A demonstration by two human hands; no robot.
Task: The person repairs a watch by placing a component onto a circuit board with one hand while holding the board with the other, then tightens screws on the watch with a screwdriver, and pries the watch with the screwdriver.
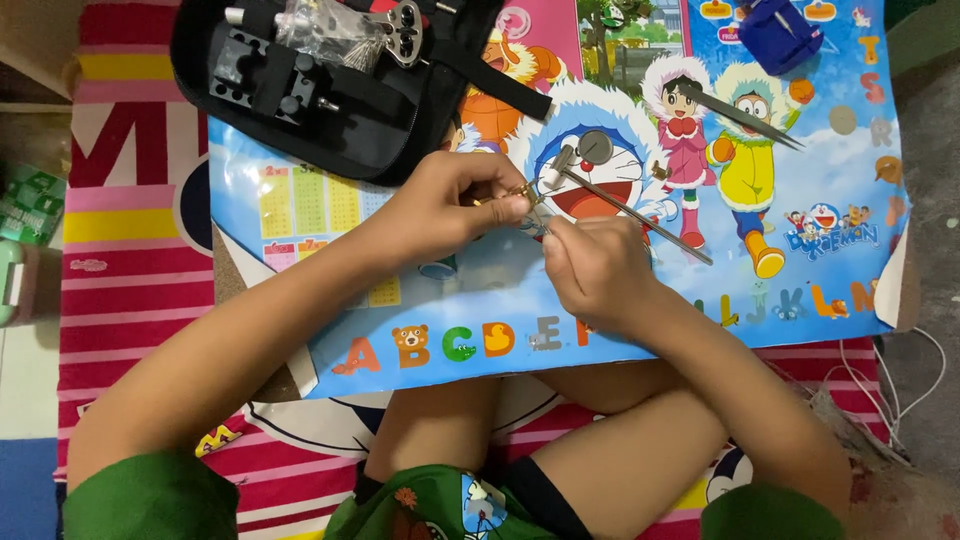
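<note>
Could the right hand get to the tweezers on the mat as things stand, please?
Probably yes: the tweezers lie bare on the mat beyond the right hand, with nothing between, though that hand is holding a thin tool.

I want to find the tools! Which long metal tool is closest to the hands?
The thin metal rod slanting across the mat, whose upper end reaches the right hand. The dark pointed tweezers lie farther up, apart from both hands.

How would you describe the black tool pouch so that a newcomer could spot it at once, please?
Start at the colourful cartoon mat on the striped floor cloth. At the mat's top left corner, beyond the left hand, lies the black tool pouch, opened flat. It alone is black, holding small metal tools and a clear plastic bag.
</note>
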